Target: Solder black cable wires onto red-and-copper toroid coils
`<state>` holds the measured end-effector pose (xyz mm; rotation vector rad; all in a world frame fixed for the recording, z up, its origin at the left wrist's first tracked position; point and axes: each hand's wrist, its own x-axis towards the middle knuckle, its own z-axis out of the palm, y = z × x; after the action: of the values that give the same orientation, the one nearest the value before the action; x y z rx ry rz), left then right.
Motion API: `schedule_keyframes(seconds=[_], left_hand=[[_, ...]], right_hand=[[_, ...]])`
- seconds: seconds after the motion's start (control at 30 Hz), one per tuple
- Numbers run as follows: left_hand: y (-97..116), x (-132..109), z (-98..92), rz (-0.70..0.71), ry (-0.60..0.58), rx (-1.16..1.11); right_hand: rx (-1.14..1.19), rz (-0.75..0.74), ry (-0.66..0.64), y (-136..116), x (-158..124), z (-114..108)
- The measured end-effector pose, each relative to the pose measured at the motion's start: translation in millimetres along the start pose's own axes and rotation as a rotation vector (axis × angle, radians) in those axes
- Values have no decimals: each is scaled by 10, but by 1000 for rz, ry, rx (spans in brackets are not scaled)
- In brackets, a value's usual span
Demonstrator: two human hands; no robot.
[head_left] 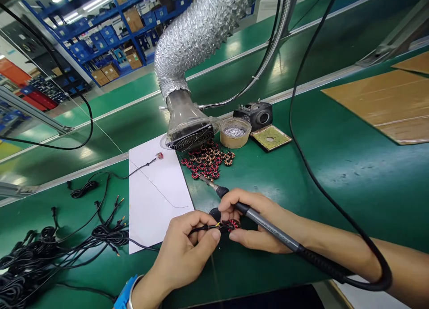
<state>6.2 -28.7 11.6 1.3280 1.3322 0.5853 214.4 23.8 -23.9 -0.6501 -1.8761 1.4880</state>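
Observation:
Between the thumb and fingers of my left hand is a black cable with a yellow wire showing at its end. My right hand pinches a small red-and-black wound coil by its edge, right against the cable's end. A soldering iron also rests in my right hand, its tip pointing up and left, away from the coil. Just beyond that tip lies a pile of similar coils, red and tan. Whether the wire touches the coil is hidden by my fingers.
A fume extractor nozzle hangs over the pile. A tub of solder, a black iron stand and a yellow sponge stand behind. Black cables crowd the left, beside white paper. Cardboard lies right.

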Motion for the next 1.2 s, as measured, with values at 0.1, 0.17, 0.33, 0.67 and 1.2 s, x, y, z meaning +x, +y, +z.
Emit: schedule_keyframes(seconds=[0.1,0.17,0.33,0.67,1.2], left_hand=[[13,20,-2,18,4,-2],[15,35,10,6,0,11],[-4,26,54,-19,-5,53],[-32,-5,66,-19,-29,60],[-10,-60,53,239,54,350]], right_hand=[[49,19,-19,1,-18,-27],[132,65,-27,5,-22,-24],[318,123,-55,41,0,23],[414,211,-51,55,9,65],[552,153,-140,81,24,52]])
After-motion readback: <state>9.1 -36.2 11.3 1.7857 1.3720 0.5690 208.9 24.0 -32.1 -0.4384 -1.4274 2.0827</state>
